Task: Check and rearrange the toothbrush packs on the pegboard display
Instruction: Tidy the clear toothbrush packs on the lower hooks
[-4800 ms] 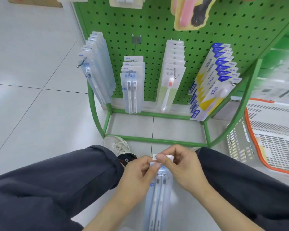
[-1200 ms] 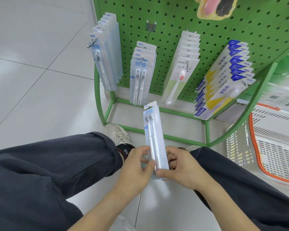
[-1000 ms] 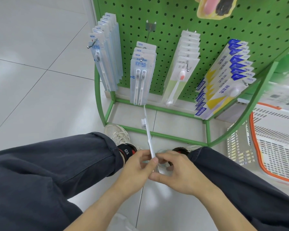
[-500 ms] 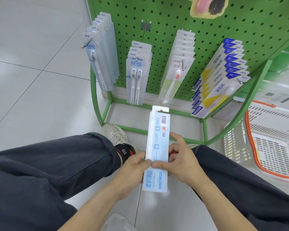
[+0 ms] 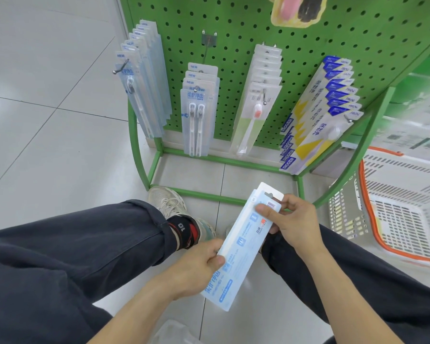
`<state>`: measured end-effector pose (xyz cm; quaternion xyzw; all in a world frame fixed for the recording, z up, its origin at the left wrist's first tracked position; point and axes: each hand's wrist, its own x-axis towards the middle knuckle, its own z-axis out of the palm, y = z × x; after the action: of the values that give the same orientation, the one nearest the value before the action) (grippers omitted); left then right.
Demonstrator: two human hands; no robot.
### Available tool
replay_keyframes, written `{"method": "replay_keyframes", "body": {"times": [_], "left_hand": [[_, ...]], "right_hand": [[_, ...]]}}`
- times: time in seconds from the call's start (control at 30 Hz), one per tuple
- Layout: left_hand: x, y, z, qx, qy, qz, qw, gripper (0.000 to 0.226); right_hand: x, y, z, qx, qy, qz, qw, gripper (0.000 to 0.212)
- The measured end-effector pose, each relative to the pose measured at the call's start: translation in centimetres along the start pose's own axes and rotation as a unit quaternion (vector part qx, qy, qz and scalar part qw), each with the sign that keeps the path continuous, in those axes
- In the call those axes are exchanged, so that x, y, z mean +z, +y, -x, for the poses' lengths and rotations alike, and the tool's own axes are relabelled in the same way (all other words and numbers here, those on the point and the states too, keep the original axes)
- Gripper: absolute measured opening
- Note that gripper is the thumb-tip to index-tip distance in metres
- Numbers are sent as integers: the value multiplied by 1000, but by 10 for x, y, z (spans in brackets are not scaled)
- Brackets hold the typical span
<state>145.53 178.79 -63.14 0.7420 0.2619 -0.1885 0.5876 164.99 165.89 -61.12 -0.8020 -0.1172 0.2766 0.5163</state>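
pale tiled shop floor below green pegboard display (image 5: 308,40) with four hooked toothbrush rows, loose twin toothbrush pack (image 5: 243,247) tilted over the knees back-side up, likely for label check, left hand (image 5: 196,266) pinching lower edge, right hand (image 5: 293,219) pinching top by hang hole, brushes hidden, print too small to read

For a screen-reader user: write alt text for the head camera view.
Two hands hold a pale blue toothbrush pack back side up, left hand at its lower part, right hand near its top, before a green pegboard with four rows of hanging packs.
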Motion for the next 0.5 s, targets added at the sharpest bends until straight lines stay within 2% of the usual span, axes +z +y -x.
{"method": "replay_keyframes", "body": {"times": [0.1, 0.17, 0.23, 0.3, 0.37, 0.43, 0.5], "left_hand": [[3, 0, 0, 1, 29, 3, 1000, 19], [7, 3, 1, 11, 67, 37, 997, 20], [12, 6, 3, 46, 107, 19, 993, 43], [17, 7, 3, 79, 125, -77, 986, 76], [18, 2, -1, 74, 140, -138, 978, 95], [16, -3, -6, 82, 185, -153, 967, 90], [10, 0, -5, 104, 227, -137, 958, 71]], "right_hand": [[1, -4, 1, 6, 5, 2, 1000, 31], [3, -6, 5, 3, 21, 5, 1000, 41], [9, -9, 10, -1, 29, 6, 1000, 48], [17, -14, 14, -3, 21, -4, 1000, 45], [26, -23, 18, -18, 9, -12, 1000, 37], [35, -36, 21, -44, -7, -16, 999, 29], [44, -51, 23, -74, -28, -26, 997, 23]]}}
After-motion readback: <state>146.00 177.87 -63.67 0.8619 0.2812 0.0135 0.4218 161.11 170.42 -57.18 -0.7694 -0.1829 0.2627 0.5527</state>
